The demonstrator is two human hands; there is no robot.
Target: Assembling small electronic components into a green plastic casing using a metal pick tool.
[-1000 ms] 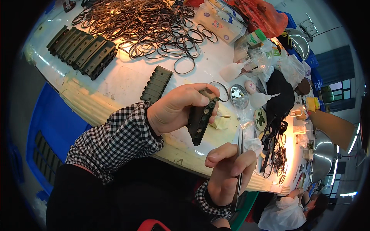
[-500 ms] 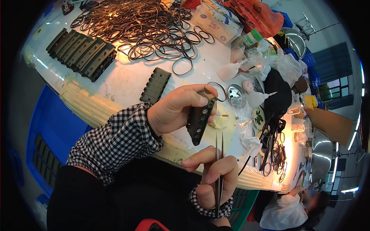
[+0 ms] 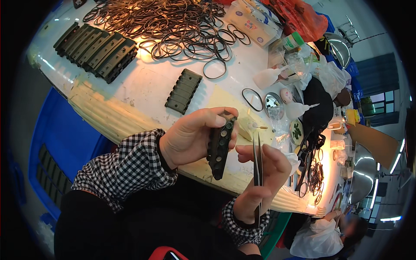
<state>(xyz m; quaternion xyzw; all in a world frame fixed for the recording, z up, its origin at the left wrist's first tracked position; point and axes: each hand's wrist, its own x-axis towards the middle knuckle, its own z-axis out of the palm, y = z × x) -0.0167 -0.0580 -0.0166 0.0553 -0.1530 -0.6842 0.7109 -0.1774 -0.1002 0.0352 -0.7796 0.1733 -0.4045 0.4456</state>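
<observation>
My left hand (image 3: pixel 184 138) is closed round a dark green ridged block (image 3: pixel 219 151), tilted so that a side with several round metal discs shows. In my right hand (image 3: pixel 273 175) is a pair of metal tweezers (image 3: pixel 258 169), its tips pointing up and slightly apart, a short way right of the block. Nothing is visible between the tips. A similar ridged block (image 3: pixel 184 92) lies on the table beyond my left hand. Farther left, several more blocks (image 3: pixel 95 50) stand in a row. A thin black ring (image 3: pixel 252 99) lies beside a small round metal dish (image 3: pixel 273 102).
A tangled heap of dark rings (image 3: pixel 173 26) covers the far table (image 3: pixel 149 84). Clear squeeze bottles (image 3: pixel 266 78), plastic bags and a shallow dish of dark green pieces (image 3: pixel 296 131) crowd the right. A blue chair (image 3: pixel 65 125) is at left; another person (image 3: pixel 331 229) sits lower right.
My right hand has moved up and to the right with the tweezers, and its fingers have spread somewhat. My left hand and the block have shifted slightly down.
</observation>
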